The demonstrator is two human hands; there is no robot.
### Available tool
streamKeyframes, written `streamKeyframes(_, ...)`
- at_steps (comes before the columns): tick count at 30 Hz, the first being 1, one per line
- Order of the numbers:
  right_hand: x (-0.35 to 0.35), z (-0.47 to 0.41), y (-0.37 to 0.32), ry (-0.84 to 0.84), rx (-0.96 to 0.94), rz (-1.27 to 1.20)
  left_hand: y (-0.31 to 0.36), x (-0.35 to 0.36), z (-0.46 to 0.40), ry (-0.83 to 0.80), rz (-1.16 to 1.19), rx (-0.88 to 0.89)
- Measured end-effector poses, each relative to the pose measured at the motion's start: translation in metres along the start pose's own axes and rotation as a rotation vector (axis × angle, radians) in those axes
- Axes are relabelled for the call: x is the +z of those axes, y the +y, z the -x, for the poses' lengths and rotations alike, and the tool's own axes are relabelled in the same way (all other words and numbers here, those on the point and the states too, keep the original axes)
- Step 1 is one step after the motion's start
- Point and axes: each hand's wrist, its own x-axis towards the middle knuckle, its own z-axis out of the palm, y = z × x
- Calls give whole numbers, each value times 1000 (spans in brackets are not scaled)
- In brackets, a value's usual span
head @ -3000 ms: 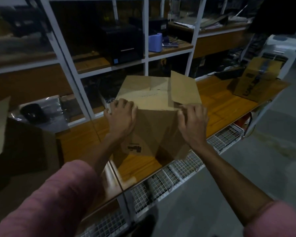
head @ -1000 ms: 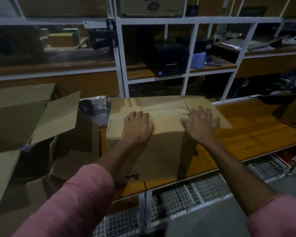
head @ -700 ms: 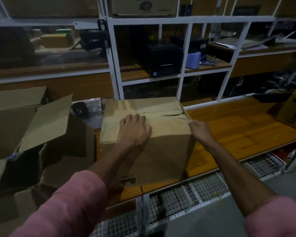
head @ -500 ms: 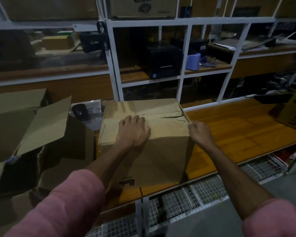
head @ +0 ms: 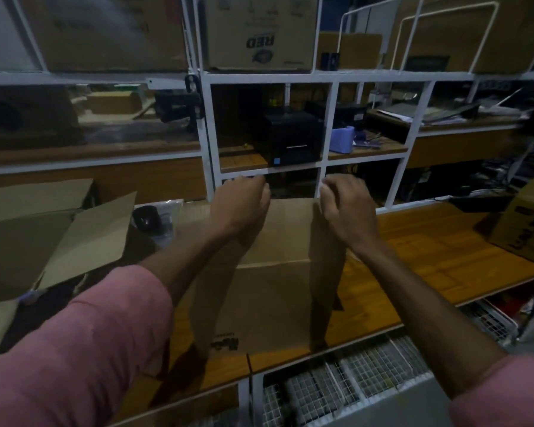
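Note:
A brown cardboard box [head: 272,303] with its flaps closed stands on the wooden bench [head: 429,260] right in front of me. Both my arms reach over its top. My left hand [head: 241,208] is at the box's far top edge, left of the middle, fingers curled down over that edge. My right hand [head: 346,204] is at the far right corner, fingers curled the same way. The fingertips are hidden behind the box, so how firmly they hold cannot be seen.
An open cardboard box [head: 43,235] with raised flaps sits at the left, and another box [head: 524,223] at the right end. Behind stand white shelf frames with a black printer [head: 290,140] and a blue object [head: 342,140]. Wire baskets [head: 352,383] lie under the bench.
Both hands moved from the box's near top and right side to its far top edge, and their fingers curled. The flaps, earlier partly raised, now lie closed.

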Motion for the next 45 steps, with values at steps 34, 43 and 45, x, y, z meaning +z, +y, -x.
streamKeyframes(34, 26, 72, -17, -847, 55, 272, 23, 55, 78, -580, -254, -144)
streamKeyframes(43, 33, 62, -15, -869, 130, 282, -46, 33, 87, -460, -243, -558)
streamKeyframes(45, 33, 60, -14, -884, 125, 312, -42, 35, 86, -452, -253, -577)
